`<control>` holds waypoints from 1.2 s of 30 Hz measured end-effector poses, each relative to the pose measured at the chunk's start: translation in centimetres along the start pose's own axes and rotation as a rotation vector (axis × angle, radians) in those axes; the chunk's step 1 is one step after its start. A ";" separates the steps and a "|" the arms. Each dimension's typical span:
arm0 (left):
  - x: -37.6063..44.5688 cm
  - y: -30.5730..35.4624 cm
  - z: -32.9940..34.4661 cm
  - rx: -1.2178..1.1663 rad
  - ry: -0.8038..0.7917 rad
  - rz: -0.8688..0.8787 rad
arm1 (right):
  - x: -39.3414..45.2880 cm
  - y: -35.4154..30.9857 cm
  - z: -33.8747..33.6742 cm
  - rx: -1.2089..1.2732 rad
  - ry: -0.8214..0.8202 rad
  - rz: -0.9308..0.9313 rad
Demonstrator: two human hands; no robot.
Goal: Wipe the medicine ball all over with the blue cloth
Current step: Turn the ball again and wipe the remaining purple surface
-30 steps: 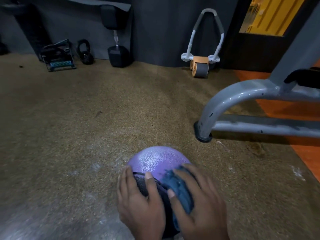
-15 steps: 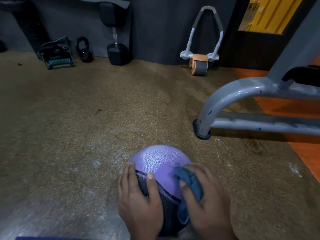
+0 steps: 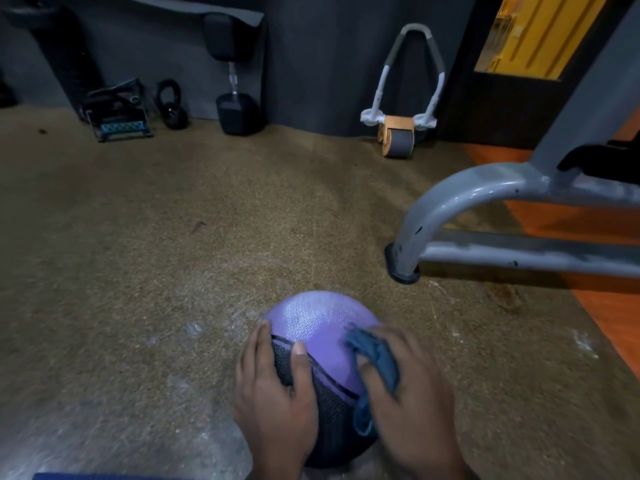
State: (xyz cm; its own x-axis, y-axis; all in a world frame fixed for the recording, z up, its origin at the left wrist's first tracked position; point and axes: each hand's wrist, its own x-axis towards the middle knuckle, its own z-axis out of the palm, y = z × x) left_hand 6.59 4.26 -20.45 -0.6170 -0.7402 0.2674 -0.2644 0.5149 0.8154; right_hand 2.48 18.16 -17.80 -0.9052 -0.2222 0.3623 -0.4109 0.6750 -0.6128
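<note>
A purple and black medicine ball (image 3: 322,327) sits on the speckled brown floor at the bottom centre of the head view. My left hand (image 3: 273,393) grips its left side, thumb across the black panel and fingers around the edge. My right hand (image 3: 412,386) presses the bunched blue cloth (image 3: 375,358) against the ball's right side, fingers curled over the cloth. The near underside of the ball is hidden by my hands.
A grey metal bench frame (image 3: 460,202) stands to the right, its foot close to the ball. Along the far dark wall stand a hex dumbbell (image 3: 235,98), a kettlebell (image 3: 171,105), a push-up stand (image 3: 117,116) and an ab roller (image 3: 398,133). Orange floor lies at right.
My right hand has slid the blue cloth from the ball's top centre to its right side. More purple surface shows now. The left hand has held its grip.
</note>
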 end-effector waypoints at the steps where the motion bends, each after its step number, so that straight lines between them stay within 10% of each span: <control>1: 0.0 -0.2 0.0 0.000 0.005 0.007 | 0.0 -0.7 0.2 -0.073 -0.003 -0.105; 3: 0.0 -0.2 -0.1 -0.008 0.018 0.010 | 1.0 -0.9 0.4 -0.108 -0.013 -0.137; 10: 0.3 0.1 0.3 -0.004 -0.017 0.010 | 3.5 4.4 0.6 0.413 -0.126 0.691; 17: 0.2 -0.4 0.0 0.013 -0.025 0.065 | 1.3 -1.0 0.5 -0.116 -0.018 -0.117; 25: 1.4 0.3 0.3 0.057 -0.087 -0.022 | 4.2 4.6 1.4 0.410 -0.101 0.668; 32: 1.4 0.1 0.6 0.081 -0.080 -0.013 | -0.7 -0.2 1.4 -0.087 0.092 -0.017; 36: 1.3 0.4 0.7 0.080 -0.052 -0.034 | 3.0 2.0 1.4 0.055 0.013 0.279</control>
State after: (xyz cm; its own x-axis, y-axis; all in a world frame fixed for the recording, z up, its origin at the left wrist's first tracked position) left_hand 5.17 3.82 -20.09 -0.6439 -0.7354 0.2110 -0.3433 0.5242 0.7793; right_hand -1.18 17.85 -18.96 -0.9829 -0.0237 0.1828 -0.1514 0.6696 -0.7272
